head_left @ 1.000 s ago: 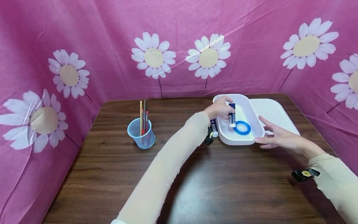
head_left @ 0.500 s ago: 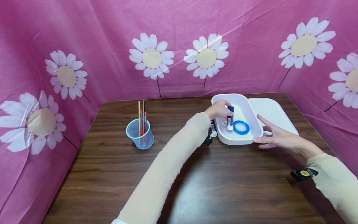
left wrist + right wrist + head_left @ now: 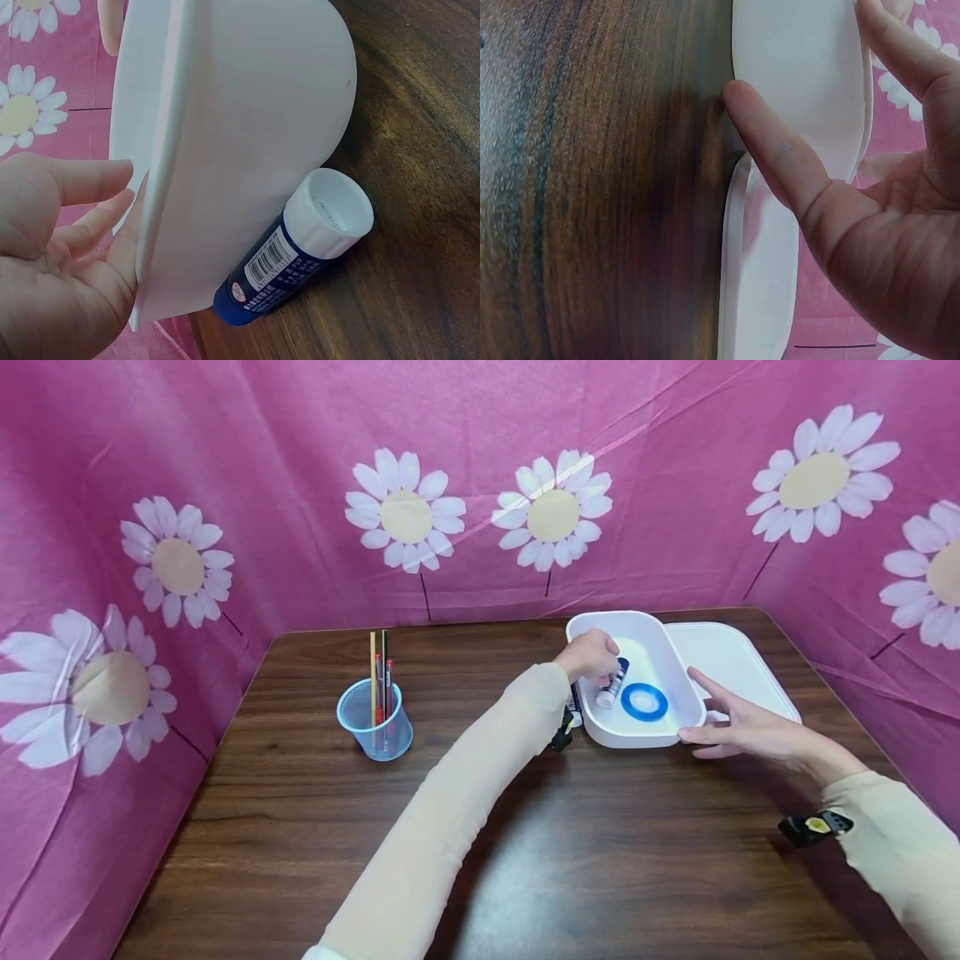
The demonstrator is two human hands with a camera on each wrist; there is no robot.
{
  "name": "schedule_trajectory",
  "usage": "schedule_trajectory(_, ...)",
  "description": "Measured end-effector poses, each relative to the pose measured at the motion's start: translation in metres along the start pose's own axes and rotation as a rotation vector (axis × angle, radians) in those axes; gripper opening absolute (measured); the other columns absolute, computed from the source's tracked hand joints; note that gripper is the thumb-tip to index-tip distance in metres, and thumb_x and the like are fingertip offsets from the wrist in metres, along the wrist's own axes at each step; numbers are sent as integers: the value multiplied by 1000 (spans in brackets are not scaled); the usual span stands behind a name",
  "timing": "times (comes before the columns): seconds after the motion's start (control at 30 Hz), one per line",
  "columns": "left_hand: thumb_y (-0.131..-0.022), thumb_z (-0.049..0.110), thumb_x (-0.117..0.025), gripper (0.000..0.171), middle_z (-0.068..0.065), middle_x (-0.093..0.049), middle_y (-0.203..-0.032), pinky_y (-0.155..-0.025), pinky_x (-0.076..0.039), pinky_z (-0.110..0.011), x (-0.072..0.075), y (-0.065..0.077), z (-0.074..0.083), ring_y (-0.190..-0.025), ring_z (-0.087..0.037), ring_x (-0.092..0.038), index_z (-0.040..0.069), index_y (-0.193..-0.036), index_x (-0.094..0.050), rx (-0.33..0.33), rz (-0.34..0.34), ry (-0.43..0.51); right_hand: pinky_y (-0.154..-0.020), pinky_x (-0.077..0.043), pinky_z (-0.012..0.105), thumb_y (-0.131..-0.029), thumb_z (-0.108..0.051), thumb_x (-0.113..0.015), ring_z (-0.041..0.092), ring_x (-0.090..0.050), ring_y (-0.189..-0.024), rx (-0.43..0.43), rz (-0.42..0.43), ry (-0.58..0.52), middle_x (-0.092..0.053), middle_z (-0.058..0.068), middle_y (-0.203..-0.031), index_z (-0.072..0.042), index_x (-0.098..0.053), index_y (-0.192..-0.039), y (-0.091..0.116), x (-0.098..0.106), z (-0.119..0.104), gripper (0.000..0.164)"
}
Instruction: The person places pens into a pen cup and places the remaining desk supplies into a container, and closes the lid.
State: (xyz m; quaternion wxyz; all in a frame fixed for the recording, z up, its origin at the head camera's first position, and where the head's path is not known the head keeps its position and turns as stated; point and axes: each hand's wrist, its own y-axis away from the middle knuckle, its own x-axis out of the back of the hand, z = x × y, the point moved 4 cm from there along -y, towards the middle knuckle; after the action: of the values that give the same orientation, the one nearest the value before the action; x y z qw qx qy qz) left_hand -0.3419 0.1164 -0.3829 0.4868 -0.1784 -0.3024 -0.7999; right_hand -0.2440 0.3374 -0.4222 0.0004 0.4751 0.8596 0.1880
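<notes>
My left hand (image 3: 592, 656) reaches over the left wall of a white plastic box (image 3: 682, 718), beside a dark blue glue stick with a white end (image 3: 615, 681). That stick lies slanted inside the box, left of a blue ring-shaped roll (image 3: 643, 702). In the left wrist view, the thumb (image 3: 97, 180) shows above the rim with nothing against its tip, while the wall hides the stick. Another glue stick (image 3: 292, 247) lies outside, along the box's left wall. My right hand (image 3: 738, 718) rests with spread fingers against the box's near right corner, its thumb (image 3: 772, 142) extended.
A white lid (image 3: 735, 668) lies flat to the right of the box, partly behind the right hand. On the left of the brown wood table (image 3: 300, 835) stands a light blue mesh cup (image 3: 375, 727) with several pens and pencils (image 3: 381, 681). A pink flowered cloth (image 3: 480, 585) hangs behind the table.
The glue stick has gone from upright in my left hand to slanted and lower in the box. My left hand has dipped slightly. The right hand stays at the box corner.
</notes>
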Motion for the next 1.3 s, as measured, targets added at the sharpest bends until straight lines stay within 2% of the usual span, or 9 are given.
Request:
schedule_trajectory(0.37,-98,6,-66,29,-7,-65,-116,-72,-59,-22,3,2,-2,-91,-19,-71,3,-126,-65,0,-4,48,-88,-56,51,-97,-8,-69,15,-62,-109,-4,8,7,-3,37,-151,-24,19,-160,-2,-2,-2,109)
schedule_trajectory(0.53,-98,5,-67,31,-10,-66,-111,-75,-59,-26,2,4,-5,-93,-23,-71,1,-129,-65,-32,-19,190,-87,-56,51,-97,-8,-68,15,-61,-109,-5,6,7,-4,36,-150,-24,19,-160,-2,-2,-2,109)
schedule_trajectory(0.7,-99,8,-67,35,-13,-68,-111,-78,-61,-34,6,11,-12,-102,-31,-70,1,-132,-62,-78,-77,368,-87,-56,51,-98,-8,-68,18,-61,-110,-10,5,4,-5,35,-150,-24,19,-160,-3,-2,0,108)
schedule_trajectory(0.83,-99,12,-67,34,-18,-68,-119,-81,-60,-38,18,20,-21,-109,-36,-67,4,-132,-62,-113,-101,457,-87,-56,51,-98,-8,-67,18,-61,-110,-3,6,9,-4,36,-151,-25,18,-160,-3,-2,-1,107)
schedule_trajectory(0.97,-99,12,-68,34,-22,-66,-123,-81,-61,-38,31,26,-37,-102,-34,-68,5,-131,-62,-111,-78,499,-87,-56,51,-98,-8,-67,16,-61,-111,0,8,7,-3,36,-152,-26,18,-160,-3,-1,-2,108)
schedule_trajectory(1.1,-99,10,-66,39,-23,-64,-124,-86,-59,-43,40,27,-55,-96,-30,-67,1,-137,-58,-97,-62,558,-87,-56,51,-97,-8,-68,12,-56,-114,-5,17,18,-2,36,-152,-26,18,-160,-2,0,-1,108)
schedule_trajectory(1.3,-99,8,-66,43,-11,-64,-111,-91,-56,-50,40,28,-77,-108,-37,-65,2,-139,-54,-36,-40,618,-87,-56,51,-97,-7,-68,11,-58,-112,-4,20,2,-3,36,-151,-25,18,-160,-1,0,3,108)
